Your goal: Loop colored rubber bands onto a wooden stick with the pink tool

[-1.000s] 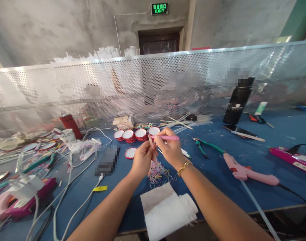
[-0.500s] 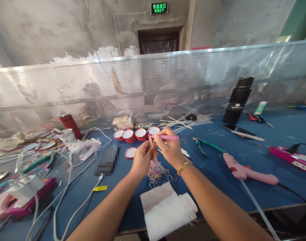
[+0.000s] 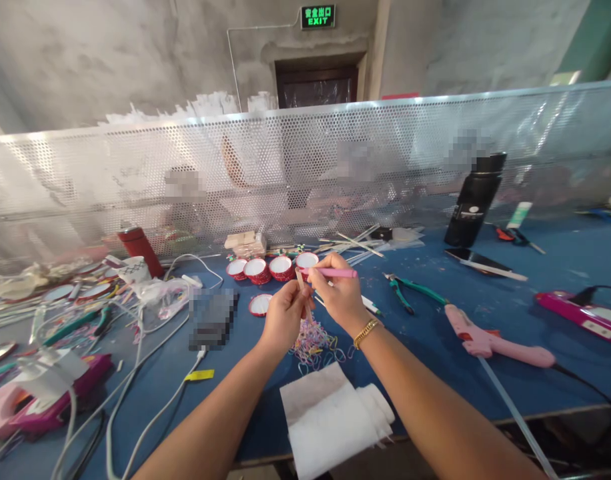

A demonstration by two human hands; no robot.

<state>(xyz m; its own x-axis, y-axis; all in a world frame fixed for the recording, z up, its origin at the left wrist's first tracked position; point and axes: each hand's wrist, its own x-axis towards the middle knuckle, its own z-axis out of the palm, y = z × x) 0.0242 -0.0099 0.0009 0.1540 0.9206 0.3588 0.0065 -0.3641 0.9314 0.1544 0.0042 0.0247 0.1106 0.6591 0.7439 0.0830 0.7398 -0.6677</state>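
Above the middle of the blue table, my left hand (image 3: 284,313) pinches a flat pale wooden craft stick (image 3: 300,278), held nearly upright. My right hand (image 3: 341,293), with a gold bracelet at the wrist, is closed around a pink pen (image 3: 338,273). The pen lies almost level, its tip end at the upper part of the stick; whether it touches I cannot tell. Just beneath my hands is a heap of small coloured elastic bands (image 3: 313,343). Red-rimmed stacks of white discs (image 3: 281,268) stand beyond my fingers, and one white disc (image 3: 259,305) lies left of them.
A pink glue gun (image 3: 490,340) and green-handled pliers (image 3: 410,290) lie to the right. A black bottle (image 3: 475,200) stands by the perforated metal screen (image 3: 265,167). White cables (image 3: 140,360) and a dark device (image 3: 213,320) lie left. A white cloth (image 3: 335,427) is near the front edge.
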